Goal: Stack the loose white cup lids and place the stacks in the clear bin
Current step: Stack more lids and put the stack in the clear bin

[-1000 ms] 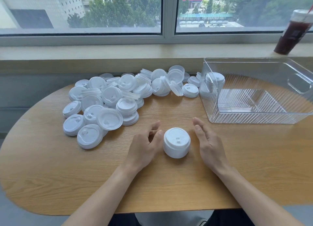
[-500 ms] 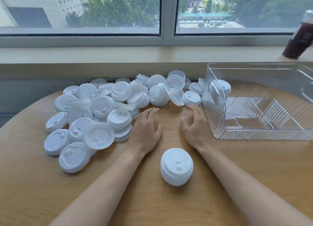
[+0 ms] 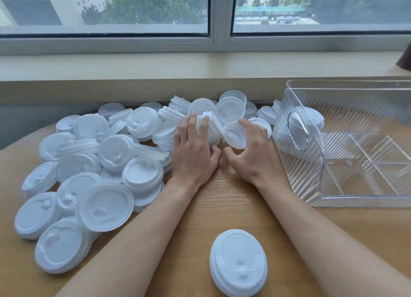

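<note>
Window (image 3: 218,18) w/ trees and buildings outside, pale sill (image 3: 155,67) below it. In front, a wood table (image 3: 222,207).

Pile (image 3: 106,163) of loose white lids covers the table's left and back, many overlapping, some tilted on edge, a few already nested in short stacks. One short stack (image 3: 239,262) sits apart at the near edge, top up, between the two forearms.

Clear bin (image 3: 355,199) at right, ribbed walls, dividers on its floor, handle cutout in the left wall. Inside, at the back left corner, a lid stack (image 3: 309,123) seen through the wall. Rest of the bin's compartments show only the dividers.

Both hands are at the back middle of the pile, close together, thumbs nearly touching. Left hand (image 3: 193,150): fingers straight-ish and spread, laid over a tilted lid group (image 3: 210,127); looks like resting/pressing, not wrapped round it. Right hand (image 3: 251,150): fingers curved over a tilted lid (image 3: 234,135), fingertips on its far rim, thumb under toward the table. Whether it actually pinches the lid or just touches it, can't tell — some blur there.

Dark object (image 3: 405,58) at the far right edge on the sill, mostly cut off.
</note>
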`<state>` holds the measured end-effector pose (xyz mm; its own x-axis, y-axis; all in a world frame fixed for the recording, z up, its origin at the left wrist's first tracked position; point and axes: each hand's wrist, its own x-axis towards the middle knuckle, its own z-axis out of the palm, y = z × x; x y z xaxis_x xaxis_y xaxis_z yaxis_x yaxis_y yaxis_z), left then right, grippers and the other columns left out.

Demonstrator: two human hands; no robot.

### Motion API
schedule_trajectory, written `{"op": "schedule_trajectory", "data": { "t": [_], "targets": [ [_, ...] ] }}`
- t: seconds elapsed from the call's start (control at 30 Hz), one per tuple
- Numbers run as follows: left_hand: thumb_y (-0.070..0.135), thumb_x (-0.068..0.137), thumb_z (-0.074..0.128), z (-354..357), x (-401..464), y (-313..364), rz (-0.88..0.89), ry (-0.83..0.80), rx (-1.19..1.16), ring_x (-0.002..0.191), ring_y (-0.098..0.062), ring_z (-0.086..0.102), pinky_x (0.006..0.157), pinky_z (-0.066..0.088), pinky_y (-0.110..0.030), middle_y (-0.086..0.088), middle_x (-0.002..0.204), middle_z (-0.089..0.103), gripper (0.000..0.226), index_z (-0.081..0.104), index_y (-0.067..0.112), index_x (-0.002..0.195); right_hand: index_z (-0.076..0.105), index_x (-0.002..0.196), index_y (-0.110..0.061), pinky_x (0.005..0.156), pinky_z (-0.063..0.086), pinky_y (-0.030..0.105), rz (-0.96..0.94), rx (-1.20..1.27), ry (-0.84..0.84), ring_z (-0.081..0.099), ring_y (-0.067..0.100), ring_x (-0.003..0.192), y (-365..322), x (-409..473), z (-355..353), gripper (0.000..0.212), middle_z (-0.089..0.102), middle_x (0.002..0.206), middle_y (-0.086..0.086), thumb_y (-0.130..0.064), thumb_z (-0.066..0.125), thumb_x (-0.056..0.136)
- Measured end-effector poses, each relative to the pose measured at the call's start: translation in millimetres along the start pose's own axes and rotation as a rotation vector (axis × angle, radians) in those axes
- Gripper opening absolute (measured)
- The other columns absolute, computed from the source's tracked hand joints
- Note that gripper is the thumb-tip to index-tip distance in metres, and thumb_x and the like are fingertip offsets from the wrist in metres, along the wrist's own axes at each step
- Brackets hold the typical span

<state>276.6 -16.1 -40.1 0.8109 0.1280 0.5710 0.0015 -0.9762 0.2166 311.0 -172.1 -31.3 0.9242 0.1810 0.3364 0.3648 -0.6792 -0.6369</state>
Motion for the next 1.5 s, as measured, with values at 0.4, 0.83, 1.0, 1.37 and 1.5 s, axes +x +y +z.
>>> {"op": "schedule_trajectory", "data": {
  "t": [0.4,0.83,1.0,1.37,1.5],
  "targets": [
    [0.047,0.088,0.065,4,1,-2,-0.027,-0.045,-0.04,0.137,-0.034,0.045,0.127,0.018,-0.046,-0.014,0.139,0.054,0.08,0.041,0.006,0.152,0.047,0.15,-0.021,0.115,0.032,0.038,0.069,0.025,0.026,0.038,0.023,0.131,10,5,6,0.088,0.06,0.133,-0.004,-0.056,0.063,0.071],
    [0.048,0.08,0.081,-28,-46,3,0.018,-0.005,-0.243,0.12,-0.026,0.053,0.101,0.044,-0.037,-0.01,0.133,0.06,0.078,0.054,0.011,0.143,0.053,0.147,-0.018,0.115,0.029,0.034,0.071,0.035,0.073,0.043,0.032,0.128,3,-37,-8,0.071,0.051,0.132,0.013,-0.028,0.08,0.081],
    [0.052,0.078,0.08,-54,-78,2,0.028,-0.058,-0.337,0.122,-0.022,0.051,0.103,0.038,-0.029,-0.006,0.136,0.061,0.082,0.053,0.011,0.144,0.057,0.139,-0.029,0.11,0.04,0.029,0.015,0.233,0.078,0.052,0.018,0.121,-3,-82,-27,0.066,0.044,0.125,0.003,-0.048,0.084,0.082],
    [0.06,0.076,0.083,-94,-134,-9,-0.156,-0.247,-0.496,0.134,-0.008,0.036,0.104,0.024,-0.014,0.006,0.144,0.053,0.09,0.047,0.021,0.149,0.044,0.123,-0.039,0.093,0.049,0.016,0.123,0.326,-0.006,0.063,-0.003,0.107,4,-155,-66,0.085,0.062,0.116,-0.015,-0.071,0.089,0.058],
    [0.059,0.079,0.08,-100,-144,-10,-0.138,-0.287,-0.45,0.135,-0.011,0.042,0.108,0.034,-0.023,0.007,0.143,0.052,0.087,0.046,0.023,0.15,0.048,0.139,-0.027,0.1,0.046,0.024,0.116,0.261,-0.05,0.062,0.009,0.113,5,-166,-73,0.087,0.064,0.125,-0.007,-0.063,0.083,0.067]
  ]
}}
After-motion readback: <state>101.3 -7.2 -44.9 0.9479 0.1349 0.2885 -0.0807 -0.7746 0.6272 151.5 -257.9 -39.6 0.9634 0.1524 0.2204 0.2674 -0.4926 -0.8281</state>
